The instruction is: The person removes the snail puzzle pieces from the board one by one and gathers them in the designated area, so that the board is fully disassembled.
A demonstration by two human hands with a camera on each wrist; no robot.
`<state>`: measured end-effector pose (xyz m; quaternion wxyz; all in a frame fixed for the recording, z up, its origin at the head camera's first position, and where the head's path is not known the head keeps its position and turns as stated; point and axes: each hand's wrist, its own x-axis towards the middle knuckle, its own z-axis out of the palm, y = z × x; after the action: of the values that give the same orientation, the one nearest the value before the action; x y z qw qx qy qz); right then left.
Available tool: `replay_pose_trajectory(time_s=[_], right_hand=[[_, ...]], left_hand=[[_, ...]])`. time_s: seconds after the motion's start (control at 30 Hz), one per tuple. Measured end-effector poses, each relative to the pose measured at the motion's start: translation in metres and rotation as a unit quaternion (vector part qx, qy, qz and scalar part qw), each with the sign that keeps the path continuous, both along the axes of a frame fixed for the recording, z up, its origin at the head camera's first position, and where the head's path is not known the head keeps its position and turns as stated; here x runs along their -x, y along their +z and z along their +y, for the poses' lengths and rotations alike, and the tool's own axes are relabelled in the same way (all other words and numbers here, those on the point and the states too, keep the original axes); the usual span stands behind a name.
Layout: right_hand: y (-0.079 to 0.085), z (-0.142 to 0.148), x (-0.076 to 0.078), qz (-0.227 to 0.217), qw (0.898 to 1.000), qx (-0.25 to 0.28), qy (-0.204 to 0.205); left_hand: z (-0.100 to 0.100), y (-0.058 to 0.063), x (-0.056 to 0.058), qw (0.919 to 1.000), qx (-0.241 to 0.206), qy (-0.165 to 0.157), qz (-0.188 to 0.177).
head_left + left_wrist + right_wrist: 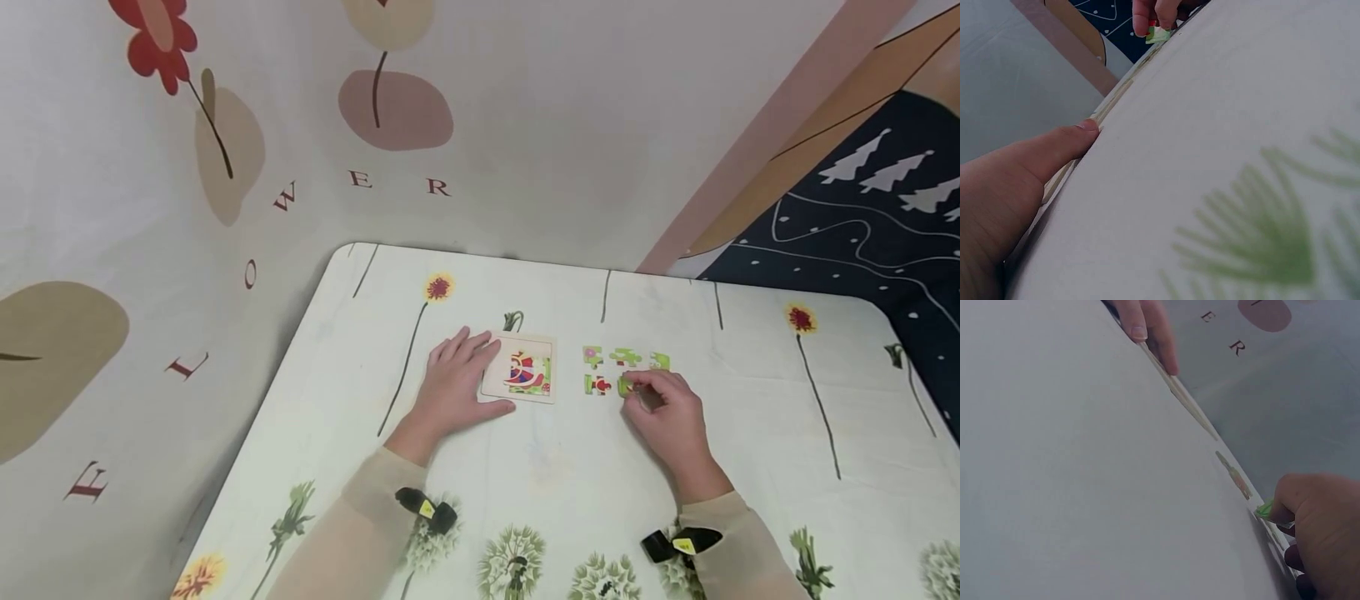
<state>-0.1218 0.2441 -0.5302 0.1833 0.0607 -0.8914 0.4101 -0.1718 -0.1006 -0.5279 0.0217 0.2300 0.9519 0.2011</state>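
Observation:
A small square wooden puzzle board lies on the table, partly filled at its right side with pieces showing a red, blue and white picture. My left hand rests at the board's left side with spread fingers, its thumb against the near edge in the left wrist view. Between thumb and forefinger, my right hand pinches a green puzzle piece, which looks tilted up in the left wrist view. Several loose pieces lie around it: one with a pink flower, a green one and a red-and-green one.
The white table has a printed flower pattern, and its far edge meets a hanging cloth with flowers and letters. A dark patterned cloth hangs at the right. Black straps sit on both sleeves.

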Motion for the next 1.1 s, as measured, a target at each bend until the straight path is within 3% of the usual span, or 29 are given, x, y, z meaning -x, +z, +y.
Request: replay_pose_trajectory(time_s=[0.3, 1.1], right_hand=[[0.0006, -0.0011, 0.0004, -0.021, 1.0, -0.006, -0.007], [-0.0014, 0.0006, 0.001, -0.017, 1.0, -0.008, 0.0]], left_hand=[[-0.0006, -0.0014, 0.0005, 1.0, 0.0, 0.003, -0.003], [0.0004, -0.003, 0.0021, 1.0, 0.002, 0.004, -0.007]])
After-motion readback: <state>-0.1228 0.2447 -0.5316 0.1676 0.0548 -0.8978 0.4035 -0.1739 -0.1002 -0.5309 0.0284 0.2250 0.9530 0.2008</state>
